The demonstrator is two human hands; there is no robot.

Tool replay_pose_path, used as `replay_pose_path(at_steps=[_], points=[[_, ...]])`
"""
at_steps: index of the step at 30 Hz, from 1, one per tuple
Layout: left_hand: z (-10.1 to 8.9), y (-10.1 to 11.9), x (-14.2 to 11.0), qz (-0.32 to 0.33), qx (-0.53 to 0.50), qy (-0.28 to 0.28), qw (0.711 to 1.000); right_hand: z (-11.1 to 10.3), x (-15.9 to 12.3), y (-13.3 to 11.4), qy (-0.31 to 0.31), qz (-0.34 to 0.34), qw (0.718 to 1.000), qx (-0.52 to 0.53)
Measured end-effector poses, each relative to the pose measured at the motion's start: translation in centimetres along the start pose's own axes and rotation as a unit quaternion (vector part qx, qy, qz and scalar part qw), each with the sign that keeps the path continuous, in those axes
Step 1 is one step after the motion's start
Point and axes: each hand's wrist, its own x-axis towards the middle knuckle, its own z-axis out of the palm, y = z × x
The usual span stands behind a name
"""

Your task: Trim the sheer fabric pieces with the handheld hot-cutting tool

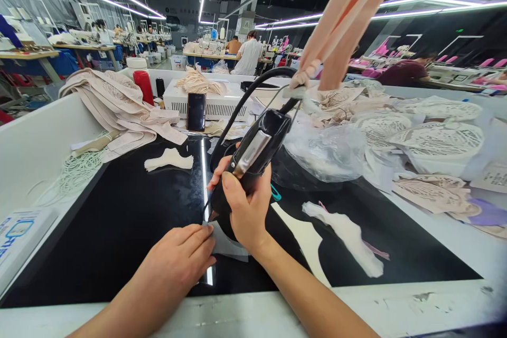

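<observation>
My right hand (249,206) is wrapped round a black corded hand tool (253,156) with a silver plate on its side. The tool hangs from a peach fabric strip (336,21) and tilts down to the left. Its narrow tip meets a thin pale fabric piece (229,245) on the black work surface. Close beside the tip, my left hand (178,253) grips the edge of that piece, fingers together and fingertips pressing down. Part of the piece is hidden under the tool and my hands. A cream cut piece (301,237) lies right of my right wrist.
A white crumpled strip (348,237) lies at right, a small cream stack (169,159) at left. Behind stand a phone (196,112) and a vented white box (174,96). Beige fabric (111,100) covers the left corner; a plastic bag (325,153) and lace pieces (439,140) fill the right.
</observation>
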Motion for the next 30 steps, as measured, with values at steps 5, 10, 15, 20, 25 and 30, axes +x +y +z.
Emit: replay_pose_path(at_steps=[5, 10, 15, 20, 25, 30], points=[[-0.3, -0.3, -0.1, 0.010, -0.010, 0.004, 1.000, -2.0, -0.3, -2.1, 0.009, -0.015, 1.000, -0.005], [-0.6, -0.6, -0.4, 0.021, -0.019, -0.021, 0.999, -4.9, -1.6, -3.6, 0.008, -0.015, 0.999, -0.028], [-0.7, -1.0, -0.6, 0.019, -0.027, -0.034, 0.999, -6.1, -2.3, -3.8, 0.013, -0.020, 0.999, -0.032], [-1.3, -0.9, -0.2, 0.043, -0.019, -0.020, 0.999, -5.9, -2.9, -3.8, 0.020, -0.018, 0.999, -0.026], [-1.5, -0.1, 0.8, 0.068, -0.029, 0.010, 0.997, -5.4, -3.4, -3.9, 0.033, -0.030, 0.999, -0.022], [-0.7, 0.7, 1.4, 0.081, -0.044, -0.019, 0.996, -5.3, -3.3, -4.0, 0.033, -0.032, 0.998, -0.033]])
